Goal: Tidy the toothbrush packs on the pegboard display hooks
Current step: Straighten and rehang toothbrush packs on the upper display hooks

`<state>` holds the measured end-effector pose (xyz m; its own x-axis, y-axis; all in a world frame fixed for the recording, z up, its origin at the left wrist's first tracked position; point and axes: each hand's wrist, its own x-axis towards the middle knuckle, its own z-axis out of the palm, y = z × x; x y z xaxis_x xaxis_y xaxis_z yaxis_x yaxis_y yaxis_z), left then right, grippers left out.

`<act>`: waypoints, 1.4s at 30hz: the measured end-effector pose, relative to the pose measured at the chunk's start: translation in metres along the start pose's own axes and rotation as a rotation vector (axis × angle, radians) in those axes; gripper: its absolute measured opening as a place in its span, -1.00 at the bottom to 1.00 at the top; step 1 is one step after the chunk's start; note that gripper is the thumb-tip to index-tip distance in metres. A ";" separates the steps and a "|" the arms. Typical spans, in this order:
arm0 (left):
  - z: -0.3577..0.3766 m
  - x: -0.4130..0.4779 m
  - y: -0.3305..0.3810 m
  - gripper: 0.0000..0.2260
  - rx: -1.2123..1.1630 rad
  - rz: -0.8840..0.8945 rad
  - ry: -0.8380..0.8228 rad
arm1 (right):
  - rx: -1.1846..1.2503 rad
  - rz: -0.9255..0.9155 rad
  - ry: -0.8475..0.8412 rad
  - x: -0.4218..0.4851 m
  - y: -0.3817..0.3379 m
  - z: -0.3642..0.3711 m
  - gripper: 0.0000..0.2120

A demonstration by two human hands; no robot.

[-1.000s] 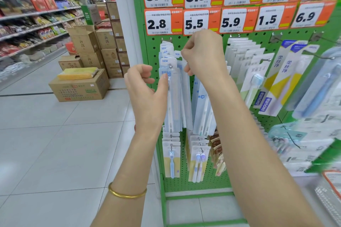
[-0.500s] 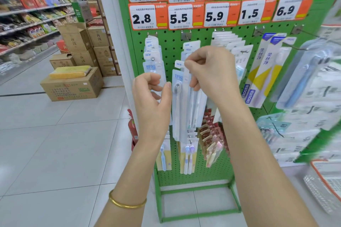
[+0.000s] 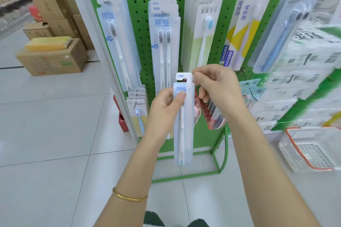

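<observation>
Toothbrush pack (image 3: 184, 134) upright between your fingers: left hand (image 3: 164, 108) grips its upper part, right hand (image 3: 219, 90) pinches its top corner.

One slim, pale-blue toothbrush pack (image 3: 183, 131) with a white "NEW" hang tab is being held upright, off the hooks (image 3: 163, 12) and in front of the green pegboard (image 3: 140, 24). The left hand (image 3: 164, 110) is gripping its upper part and the right hand (image 3: 217, 90) is pinching the tab. Behind it, single-brush packs (image 3: 118, 42), twin-brush packs (image 3: 164, 42) and pale green packs (image 3: 203, 33) are hanging in neighbouring columns, left to right.
</observation>
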<state>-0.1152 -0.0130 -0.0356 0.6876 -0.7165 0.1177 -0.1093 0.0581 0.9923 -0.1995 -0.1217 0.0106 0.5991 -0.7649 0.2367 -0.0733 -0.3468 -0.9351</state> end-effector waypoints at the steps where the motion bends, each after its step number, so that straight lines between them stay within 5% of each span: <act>1: 0.004 0.000 -0.006 -0.90 -0.018 -0.028 0.023 | 0.009 0.029 -0.005 -0.006 0.013 -0.002 -0.91; 8: 0.023 0.007 -0.030 -0.76 -0.024 -0.155 0.169 | -0.010 0.157 -0.148 -0.052 0.084 0.007 -0.64; 12: 0.030 0.007 -0.036 -0.79 0.050 -0.122 0.186 | -0.006 0.157 -0.161 -0.059 0.099 0.023 -0.65; 19: 0.025 -0.013 -0.064 -0.81 0.315 -0.095 -0.062 | 0.110 0.230 -0.117 -0.064 0.117 0.033 -0.66; 30: 0.012 -0.046 -0.094 -0.21 0.571 -0.262 -0.612 | 0.228 0.435 0.147 -0.063 0.145 0.025 -0.75; 37: 0.011 -0.051 -0.084 0.01 0.709 -0.263 -0.603 | 0.179 0.404 0.269 -0.061 0.152 0.027 -0.62; 42: 0.012 -0.054 -0.081 -0.07 0.881 -0.189 -0.587 | 0.203 0.441 0.307 -0.060 0.145 0.026 -0.61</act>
<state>-0.1522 0.0123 -0.1223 0.3215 -0.8966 -0.3046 -0.6775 -0.4425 0.5875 -0.2252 -0.1122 -0.1461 0.2852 -0.9467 -0.1499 -0.0915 0.1288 -0.9874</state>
